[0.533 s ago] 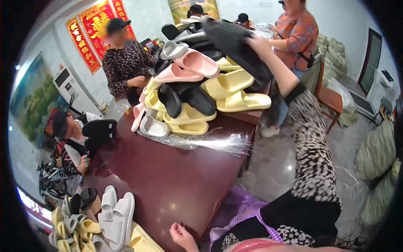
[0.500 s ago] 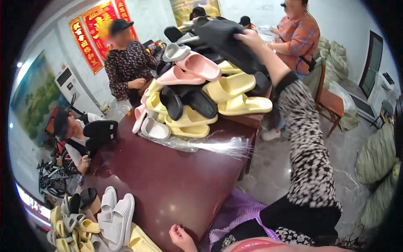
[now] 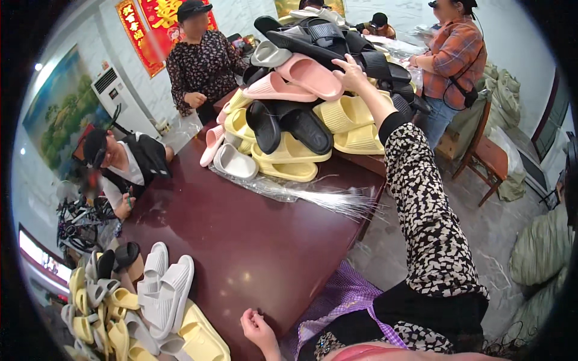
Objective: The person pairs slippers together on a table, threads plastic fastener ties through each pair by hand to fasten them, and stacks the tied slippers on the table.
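Here, line by line:

Right hand (image 3: 351, 67): it is reaching to the upper middle of the frame, its fingers (image 3: 341, 60) spread and lying on the heap of slippers, touching a pink slipper (image 3: 311, 77) and the black slippers (image 3: 361, 57) just above it; whether it is gripping one I cannot tell.

Left hand (image 3: 259, 328): it is resting at the near edge of the counter (image 3: 253, 246), bottom middle of the frame, fingers loosely curled and holding nothing.

Heap (image 3: 301, 102): it is sitting on the far end of the counter, upper middle of the frame.

Pink slippers: three are showing on the heap, and one more is leaning at its left foot.

Black slippers: two are lying sole-up in the middle (image 3: 289, 123), and a tangle on top is too packed to count.

Yellow slippers (image 3: 346, 114): at least five are showing under the rest.

Grey and white: one grey slipper (image 3: 269, 55) is lying near the top, one white slipper (image 3: 235, 162) at the base.

Clear plastic sheet (image 3: 301, 195): one is lying crumpled on the counter in front of the heap.

Second pile (image 3: 138, 307): it is lying in the lower left of the frame, with two white slippers (image 3: 165, 286) on top.

People: three are in plain view, two standing at the top, one sitting at the left.

Wooden chair (image 3: 481, 156): one is standing at the right.
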Tool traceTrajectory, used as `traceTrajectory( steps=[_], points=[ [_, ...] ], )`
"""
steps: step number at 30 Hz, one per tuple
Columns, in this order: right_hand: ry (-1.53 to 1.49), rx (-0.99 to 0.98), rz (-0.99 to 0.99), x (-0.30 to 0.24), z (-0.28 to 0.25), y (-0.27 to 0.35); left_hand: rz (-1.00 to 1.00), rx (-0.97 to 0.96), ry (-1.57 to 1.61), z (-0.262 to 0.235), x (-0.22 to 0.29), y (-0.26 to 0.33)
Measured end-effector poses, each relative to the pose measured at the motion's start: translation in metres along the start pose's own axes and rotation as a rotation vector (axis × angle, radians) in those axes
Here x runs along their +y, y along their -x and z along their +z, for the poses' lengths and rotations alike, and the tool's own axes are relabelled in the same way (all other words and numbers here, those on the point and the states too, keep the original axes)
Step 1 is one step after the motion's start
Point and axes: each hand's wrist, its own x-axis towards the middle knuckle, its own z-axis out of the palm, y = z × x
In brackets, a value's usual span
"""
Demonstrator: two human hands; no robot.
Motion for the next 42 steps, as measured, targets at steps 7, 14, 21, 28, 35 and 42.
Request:
traceTrajectory(
  steps=[7,14,21,28,35,42],
  points=[
    [-0.187,0.247,-0.519,0.029,0.047,-0.014,0.089,0.056,-0.03,-0.008,0.012,-0.008],
    [-0.194,0.274,-0.548,0.026,0.037,-0.029,0.048,0.116,-0.015,-0.011,0.019,-0.012],
    [-0.735,-0.222,-0.493,-0.131,0.019,0.066,0.093,0.083,0.018,-0.011,0.022,-0.006],
    [-1.134,-0.88,-0.605,-0.245,0.036,0.315,0.016,0.226,0.002,-0.092,0.062,-0.054],
    [-1.506,-1.47,-0.157,-0.273,0.037,0.426,-0.303,0.52,0.164,-0.248,0.03,-0.119],
    [-1.518,-1.627,0.014,-0.268,0.048,0.428,-0.554,0.309,0.354,-0.261,-0.01,-0.171]
  ],
)
